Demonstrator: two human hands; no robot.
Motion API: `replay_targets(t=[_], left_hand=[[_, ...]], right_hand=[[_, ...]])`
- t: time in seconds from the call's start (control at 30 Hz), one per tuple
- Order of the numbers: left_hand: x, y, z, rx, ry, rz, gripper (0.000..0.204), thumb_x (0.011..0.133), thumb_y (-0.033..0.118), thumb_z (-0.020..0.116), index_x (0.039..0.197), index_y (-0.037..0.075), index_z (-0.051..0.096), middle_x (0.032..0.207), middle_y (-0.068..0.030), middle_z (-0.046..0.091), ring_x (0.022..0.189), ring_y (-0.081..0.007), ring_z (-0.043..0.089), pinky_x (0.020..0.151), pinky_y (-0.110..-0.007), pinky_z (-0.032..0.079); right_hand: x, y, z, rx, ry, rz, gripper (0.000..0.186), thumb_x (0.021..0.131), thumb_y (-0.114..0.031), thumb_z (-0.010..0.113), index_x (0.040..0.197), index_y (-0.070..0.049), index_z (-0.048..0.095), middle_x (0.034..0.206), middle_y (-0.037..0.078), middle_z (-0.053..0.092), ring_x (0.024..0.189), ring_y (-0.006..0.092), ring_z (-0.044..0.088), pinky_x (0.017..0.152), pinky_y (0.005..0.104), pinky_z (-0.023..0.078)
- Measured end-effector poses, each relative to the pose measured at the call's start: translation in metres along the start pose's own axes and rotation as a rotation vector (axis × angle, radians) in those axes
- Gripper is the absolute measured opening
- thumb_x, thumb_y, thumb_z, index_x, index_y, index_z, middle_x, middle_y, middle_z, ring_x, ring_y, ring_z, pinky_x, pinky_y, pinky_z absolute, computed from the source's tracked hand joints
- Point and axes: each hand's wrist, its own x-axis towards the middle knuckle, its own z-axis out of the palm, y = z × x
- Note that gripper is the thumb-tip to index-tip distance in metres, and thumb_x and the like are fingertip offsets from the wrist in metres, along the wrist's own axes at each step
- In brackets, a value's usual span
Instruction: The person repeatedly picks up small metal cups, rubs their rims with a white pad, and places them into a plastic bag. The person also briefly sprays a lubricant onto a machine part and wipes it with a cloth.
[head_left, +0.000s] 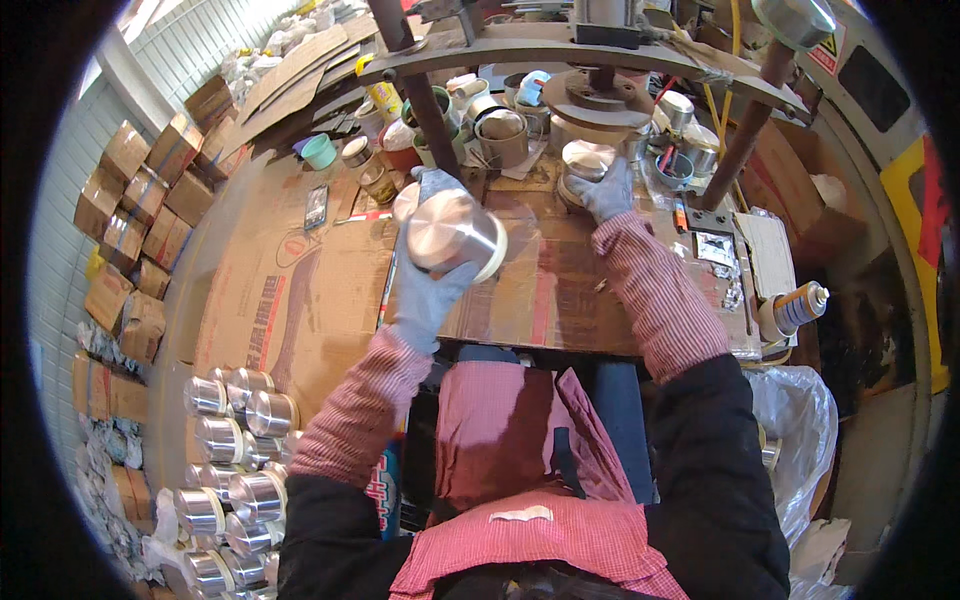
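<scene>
My left hand [425,298], in a grey glove, grips a shiny metal cylinder [450,232] with a pale band round one end. It is tilted above the cardboard-covered table, its flat round face towards me. Part of a second round metal piece [406,203] shows behind it. My right hand [608,192], also gloved, has its fingers against the side of another metal cylinder [586,160]. That one stands below the round plate [597,100] of a press; its lower part is partly hidden by the hand.
The press has an upright post [415,90] on the left and another [750,125] on the right. Cups and tins [502,135] crowd the table's back. Several banded metal cylinders [255,495] are stacked at lower left. A spray can [800,308] stands at the right edge.
</scene>
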Motion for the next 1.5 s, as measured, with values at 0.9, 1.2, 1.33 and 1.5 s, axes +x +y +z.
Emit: replay_targets(t=[0.9, 1.2, 1.33, 1.5], left_hand=[[-0.042, -0.051, 0.134, 0.578, -0.234, 0.486, 0.077, 0.093, 0.021, 0.074, 0.154, -0.007, 0.036, 0.154, -0.0298, 0.044, 0.146, -0.0444, 0.039, 0.123, -0.051, 0.029], [-0.197, 0.009, 0.017, 0.491, -0.22, 0.053, 0.053, 0.093, 0.008, 0.068, 0.143, -0.004, 0.055, 0.146, -0.0224, 0.056, 0.141, -0.0331, 0.05, 0.121, -0.044, 0.033], [-0.229, 0.027, -0.037, 0.696, -0.101, 0.127, 0.047, 0.092, 0.007, 0.066, 0.138, -0.003, 0.06, 0.14, -0.0228, 0.06, 0.137, -0.0357, 0.054, 0.12, -0.045, 0.035], [-0.242, 0.075, -0.138, 1.717, 0.333, 0.205, 0.062, 0.091, 0.031, 0.075, 0.144, 0.005, 0.056, 0.148, -0.0195, 0.053, 0.14, -0.0447, 0.044, 0.119, -0.057, 0.03]], right_hand=[[-0.485, 0.177, -0.382, -0.557, 0.667, 0.379, 0.097, 0.087, -0.03, 0.084, 0.161, -0.001, 0.028, 0.159, 0.021, 0.042, 0.143, 0.0334, 0.045, 0.122, 0.0455, 0.033], [-0.325, 0.043, -0.204, -0.132, 0.344, -0.035, 0.069, 0.1, -0.011, 0.063, 0.159, 0.003, 0.032, 0.161, 0.023, 0.037, 0.151, 0.0347, 0.034, 0.126, 0.0474, 0.025], [-0.306, -0.003, -0.144, 0.049, 0.186, -0.105, 0.068, 0.102, -0.009, 0.06, 0.161, -0.001, 0.027, 0.161, 0.022, 0.037, 0.141, 0.033, 0.048, 0.124, 0.0483, 0.028], [-0.313, -0.019, -0.102, 0.635, -0.025, -0.053, 0.065, 0.105, -0.005, 0.054, 0.162, -0.003, 0.023, 0.146, 0.023, 0.055, 0.136, 0.0375, 0.058, 0.121, 0.0489, 0.032]])
